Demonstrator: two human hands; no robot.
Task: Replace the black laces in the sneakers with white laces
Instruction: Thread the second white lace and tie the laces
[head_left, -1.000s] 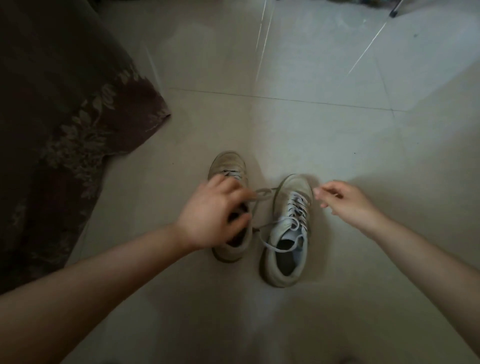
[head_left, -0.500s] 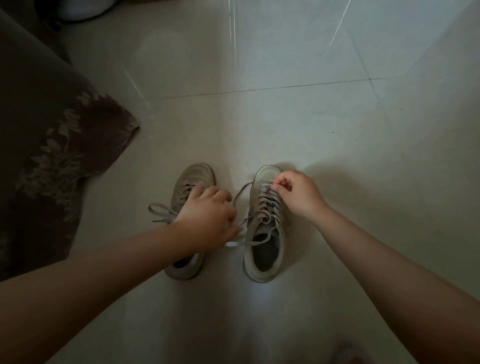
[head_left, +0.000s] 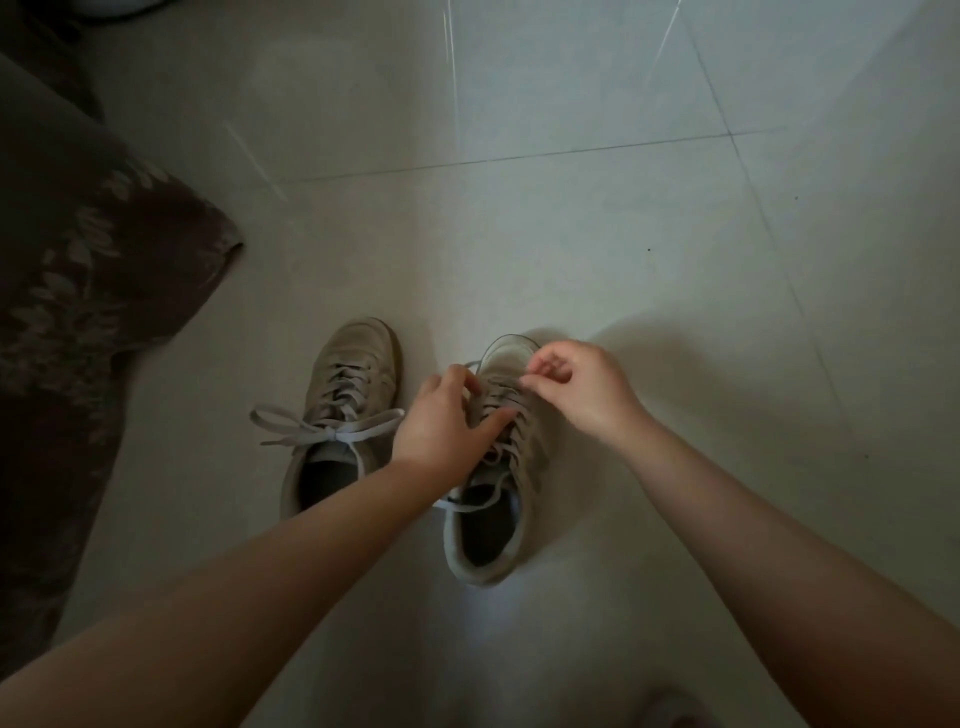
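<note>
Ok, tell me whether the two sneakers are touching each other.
Apart. The head view shows a strip of bare floor between the left sneaker and the right sneaker, toes to heels, though the left hand covers part of that gap.

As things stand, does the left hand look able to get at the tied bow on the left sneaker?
Probably yes. The bow lies uncovered on the left sneaker, just beside the left hand, with nothing between them. That hand is busy with the right sneaker's laces, so it would have to let go first.
</note>
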